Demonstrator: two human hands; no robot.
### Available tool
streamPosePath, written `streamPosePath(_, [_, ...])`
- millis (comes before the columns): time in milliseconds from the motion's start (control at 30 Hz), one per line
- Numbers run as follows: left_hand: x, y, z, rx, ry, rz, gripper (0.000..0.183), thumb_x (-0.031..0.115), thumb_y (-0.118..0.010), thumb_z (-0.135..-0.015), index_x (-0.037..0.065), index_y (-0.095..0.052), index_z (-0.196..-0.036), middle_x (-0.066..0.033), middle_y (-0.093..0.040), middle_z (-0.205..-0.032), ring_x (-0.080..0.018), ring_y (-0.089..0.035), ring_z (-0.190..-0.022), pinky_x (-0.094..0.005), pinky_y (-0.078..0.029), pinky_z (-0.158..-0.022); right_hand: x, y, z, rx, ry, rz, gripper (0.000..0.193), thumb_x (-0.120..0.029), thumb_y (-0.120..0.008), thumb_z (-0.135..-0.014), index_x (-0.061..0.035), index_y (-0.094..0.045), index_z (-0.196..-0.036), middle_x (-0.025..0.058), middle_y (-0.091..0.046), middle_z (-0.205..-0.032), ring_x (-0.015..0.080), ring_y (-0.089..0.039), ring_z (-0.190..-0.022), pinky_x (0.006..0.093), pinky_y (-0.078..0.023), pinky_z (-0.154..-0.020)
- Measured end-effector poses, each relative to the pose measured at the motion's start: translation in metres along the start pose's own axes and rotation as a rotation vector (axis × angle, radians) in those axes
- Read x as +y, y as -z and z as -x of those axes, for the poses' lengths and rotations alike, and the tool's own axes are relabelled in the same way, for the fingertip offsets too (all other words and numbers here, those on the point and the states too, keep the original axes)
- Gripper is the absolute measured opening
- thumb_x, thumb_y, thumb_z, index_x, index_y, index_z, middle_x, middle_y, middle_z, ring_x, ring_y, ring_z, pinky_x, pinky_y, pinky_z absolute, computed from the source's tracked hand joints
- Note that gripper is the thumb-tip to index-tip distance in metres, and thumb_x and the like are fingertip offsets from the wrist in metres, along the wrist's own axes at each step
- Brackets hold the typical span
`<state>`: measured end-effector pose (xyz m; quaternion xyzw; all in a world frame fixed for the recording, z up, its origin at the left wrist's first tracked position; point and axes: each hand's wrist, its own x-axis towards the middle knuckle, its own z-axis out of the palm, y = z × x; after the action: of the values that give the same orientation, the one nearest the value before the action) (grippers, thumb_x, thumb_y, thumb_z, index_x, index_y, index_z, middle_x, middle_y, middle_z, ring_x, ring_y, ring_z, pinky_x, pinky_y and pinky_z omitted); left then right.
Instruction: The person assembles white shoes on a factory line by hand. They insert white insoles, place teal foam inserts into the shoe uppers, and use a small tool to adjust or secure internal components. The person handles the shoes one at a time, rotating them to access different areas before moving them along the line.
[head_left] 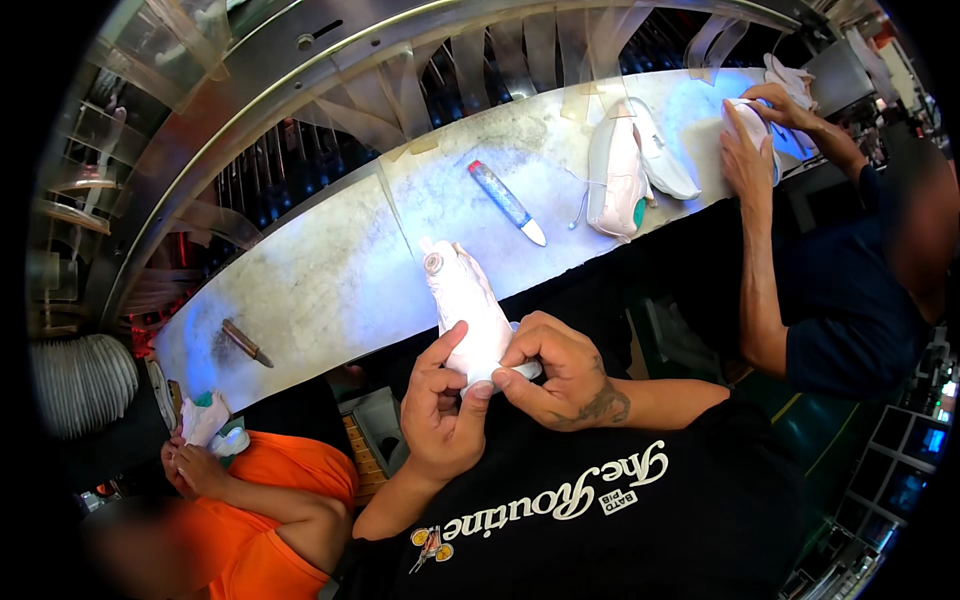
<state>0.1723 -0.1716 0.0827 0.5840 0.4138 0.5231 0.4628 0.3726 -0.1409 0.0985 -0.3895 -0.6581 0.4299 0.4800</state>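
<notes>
left hand (443,412): fingers curled, thumb close to them, gripping the near end of a white shoe (464,290) from its left side. right hand (560,375): thumb and bent forefinger drawn narrow, holding the same end from the right; glare obscures the exact contact. the shoe is held at the near edge of the worktop (325,265), far end pointing away; whether it touches the surface cannot be told. a blue-handled tool (500,196) lies beyond it, well apart from both hands.
</notes>
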Motion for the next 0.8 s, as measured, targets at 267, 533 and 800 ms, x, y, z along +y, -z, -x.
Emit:
streamPosePath(267, [0.0,-0.005,-0.013,0.065,0.131,0.232,0.044,0.007,-0.083,-0.099,-0.003,-0.049,-0.125,-0.0354,-0.055,-0.155,-0.025,-0.072,-0.12,-0.0347,-0.064,-0.092,-0.011,0.03,-0.036,-0.081,0.133,0.44,0.043,-0.023,-0.092,-0.084,-0.0016,-0.073,-0.116,0.0127,-0.067,-0.101,0.0289,-0.067,-0.094,0.0398,-0.056,-0.086])
streamPosePath(533, [0.022,0.003,-0.04,0.064,-0.116,-0.564,0.052,0.007,-0.102,-0.069,0.004,-0.064,-0.105,-0.0124,-0.061,-0.103,-0.0241,-0.062,-0.085,-0.0322,-0.053,-0.072,0.001,0.033,-0.052,-0.3,0.162,0.233,0.042,-0.013,-0.078,-0.099,0.0025,-0.068,-0.137,0.0221,-0.069,-0.138,0.0449,-0.061,-0.141,0.0523,-0.051,-0.116])
streamPosePath(800, [0.004,0.01,-0.047,0.124,-0.127,-0.522,0.05,0.013,-0.103,-0.069,0.007,-0.061,-0.097,-0.0109,-0.064,-0.095,-0.0281,-0.064,-0.081,-0.0377,-0.051,-0.066,-0.001,0.035,-0.06,-0.358,0.164,0.241,0.047,-0.015,-0.081,-0.098,0.0034,-0.065,-0.138,0.0229,-0.069,-0.137,0.0457,-0.061,-0.141,0.0522,-0.051,-0.117])
